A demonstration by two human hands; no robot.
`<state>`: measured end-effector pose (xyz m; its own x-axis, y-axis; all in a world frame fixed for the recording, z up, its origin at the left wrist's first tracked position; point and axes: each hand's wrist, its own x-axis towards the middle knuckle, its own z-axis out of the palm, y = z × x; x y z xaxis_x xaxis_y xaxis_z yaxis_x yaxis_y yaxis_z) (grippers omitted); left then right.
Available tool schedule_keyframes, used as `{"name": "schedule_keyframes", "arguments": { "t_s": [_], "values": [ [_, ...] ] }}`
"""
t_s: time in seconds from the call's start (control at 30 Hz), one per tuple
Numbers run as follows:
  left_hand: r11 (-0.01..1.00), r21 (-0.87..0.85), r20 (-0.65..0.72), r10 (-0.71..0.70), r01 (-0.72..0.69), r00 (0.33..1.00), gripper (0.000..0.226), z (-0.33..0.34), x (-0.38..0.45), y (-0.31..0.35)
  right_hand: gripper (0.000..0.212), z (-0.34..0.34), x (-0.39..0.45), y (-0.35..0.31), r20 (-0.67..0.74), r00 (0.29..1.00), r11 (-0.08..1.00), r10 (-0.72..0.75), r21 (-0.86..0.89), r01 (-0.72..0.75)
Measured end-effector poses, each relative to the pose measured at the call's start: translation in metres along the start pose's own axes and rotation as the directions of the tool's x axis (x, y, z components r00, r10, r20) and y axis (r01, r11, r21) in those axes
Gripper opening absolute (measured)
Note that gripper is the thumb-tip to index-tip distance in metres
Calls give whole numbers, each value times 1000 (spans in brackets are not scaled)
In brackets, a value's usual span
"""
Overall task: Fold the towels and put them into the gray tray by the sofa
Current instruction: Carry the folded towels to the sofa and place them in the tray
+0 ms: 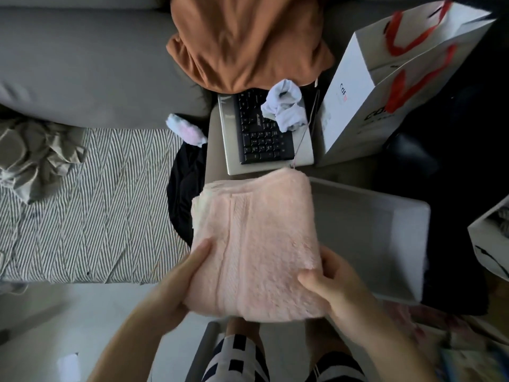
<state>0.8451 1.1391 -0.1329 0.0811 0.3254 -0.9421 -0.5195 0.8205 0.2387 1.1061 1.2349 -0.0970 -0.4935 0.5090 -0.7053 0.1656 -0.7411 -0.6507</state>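
A folded pink towel (256, 241) is held up in front of me, above the floor. My left hand (181, 279) grips its left edge with the thumb on top. My right hand (333, 285) grips its lower right corner, thumb pressed on the top face. The gray tray (371, 232) lies just right of the towel; the towel's right edge overlaps the tray's left rim. The tray's visible inside holds nothing. A striped grey-white cloth (91, 205) lies spread on the sofa seat at left, with a crumpled beige cloth (35, 155) at its far left end.
An orange garment (248, 42) lies on the grey sofa (82, 64). A laptop with a black keyboard (261, 130) and white socks (286, 108) sits behind the towel. White paper bags (385, 86) with red handles stand at right. A black cloth (184, 194) hangs beside the sofa.
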Motion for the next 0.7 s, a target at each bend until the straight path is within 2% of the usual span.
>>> {"name": "schedule_keyframes", "arguments": {
  "t_s": [0.07,0.1,0.17,0.27,0.3,0.37,0.47,0.53,0.6,0.63,0.7],
  "values": [
    [994,-90,115,-44,54,992,72,25,-1,-19,36,-33,-22,5,-21,999,997,36,66,-35],
    [994,-96,126,-39,51,991,62,39,2,-30,36,-50,-31,9,-45,996,995,77,69,-74],
    [995,-87,115,-43,53,992,44,71,12,-49,36,-85,-44,24,-106,983,989,150,20,-149],
    [998,-62,54,15,-11,998,42,120,33,-73,26,-145,-51,53,-251,942,959,223,-119,-258],
    [997,-10,7,77,-76,997,43,137,42,-78,25,-164,-51,62,-298,925,943,236,-161,-292],
    [954,210,-79,235,-214,969,43,171,61,-85,29,-195,-47,78,-361,901,917,239,-221,-332],
    [815,508,-149,402,-279,903,27,208,102,-88,37,-228,-27,96,-386,895,902,223,-267,-340],
    [760,590,-176,450,-273,875,33,219,137,-92,33,-243,-1,112,-400,882,883,251,-280,-378],
    [690,698,-254,490,-193,834,44,218,171,-99,30,-252,34,134,-373,879,845,296,-327,-424],
    [602,793,-286,505,-95,815,49,216,186,-104,33,-255,52,148,-365,878,817,310,-369,-443],
    [350,933,-266,504,87,821,60,217,211,-113,51,-260,84,173,-389,865,795,318,-388,-467]
  ]
}}
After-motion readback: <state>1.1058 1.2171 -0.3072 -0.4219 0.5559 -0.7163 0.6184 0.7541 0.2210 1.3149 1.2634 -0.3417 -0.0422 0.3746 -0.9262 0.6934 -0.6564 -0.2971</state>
